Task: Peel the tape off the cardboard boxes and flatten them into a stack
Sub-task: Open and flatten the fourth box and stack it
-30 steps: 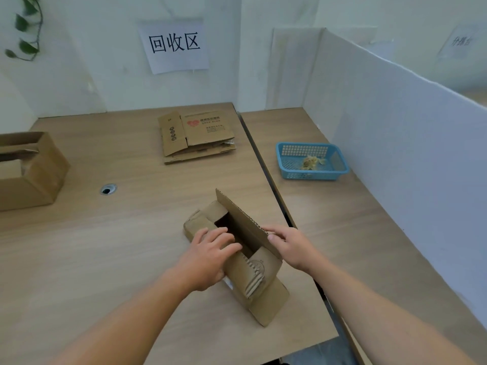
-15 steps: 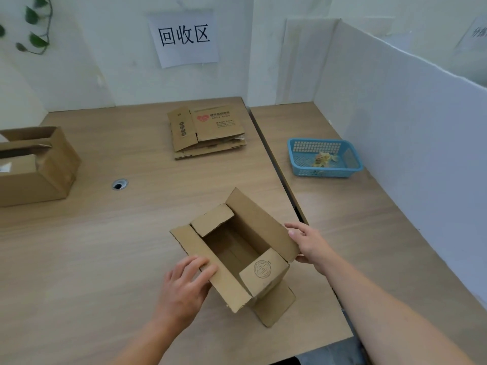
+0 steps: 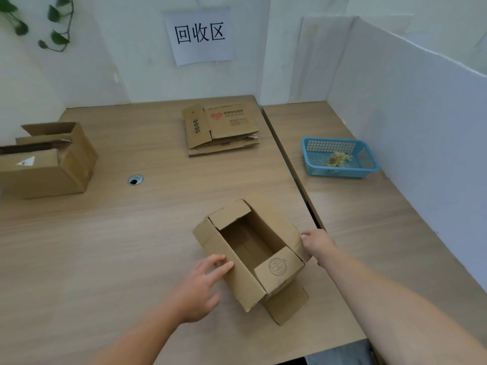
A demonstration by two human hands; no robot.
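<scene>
Cardboard box (image 3: pixel 250 248): it stands near the front edge of the table (image 3: pixel 105 246), just in front of the person, with its top flaps spread and the inside bare. One more flap lies out on the table at its near end, under the stamped end flap. No tape shows on the faces in view.

Left hand (image 3: pixel 200 285): the fingers are nearly straight and spread, and their tips rest on the near-left long flap. It clasps nothing.

Right hand (image 3: pixel 316 243): it is set against the right-hand long flap with the thumb tip on the cardboard. The fingers are hidden beneath the hand, so I cannot tell whether it pinches the flap or only touches it.

Step in hand, as judged: peeling looks finished on this box, and the flattening is about to begin. The next move calls for pressing opposite long walls so that the sleeve shears and folds flat, with the flaps kept from catching. The flat piece then goes onto the flattened stack (image 3: pixel 224 127) at the far middle of the table.

Count:
- Hands: two, both at the box.
- Boxes still standing: two. One is this box, and the second box (image 3: pixel 47 159) sits well apart at the left, its top flaps partly open.
- Flattened stack: one, of at least two layers; the exact number cannot be read.
- Basket (image 3: pixel 316 171): one, blue, on the right-hand table.
- Crumpled tape wad (image 3: pixel 337 159): one, lying in the basket.
</scene>
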